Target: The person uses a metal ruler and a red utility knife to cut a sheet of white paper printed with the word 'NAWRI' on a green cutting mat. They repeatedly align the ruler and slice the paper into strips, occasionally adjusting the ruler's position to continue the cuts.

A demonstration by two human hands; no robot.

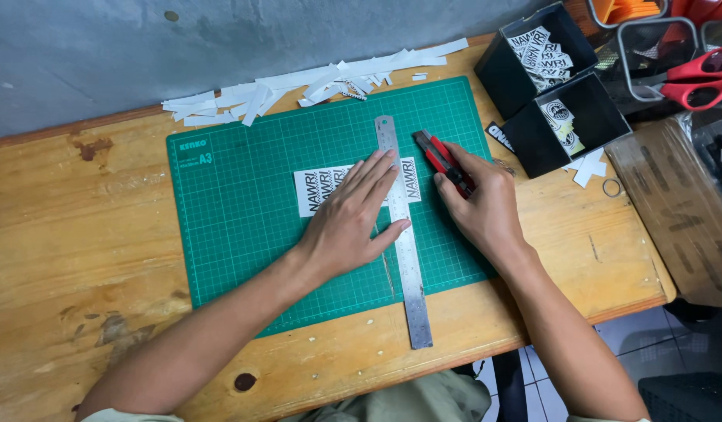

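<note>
pressing ruler (402,234) flat under left hand (352,221), right hand (478,205) gripping cutter (443,161) beside it

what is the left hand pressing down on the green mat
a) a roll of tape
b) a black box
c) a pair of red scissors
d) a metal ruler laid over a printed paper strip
d: the left hand lies flat on the metal ruler across the printed paper strip, while the right hand holds a red utility knife at the ruler's edge.

A worn wooden table (80,234) stands against a grey wall (142,47), above pale floor tiles (634,344).
</note>
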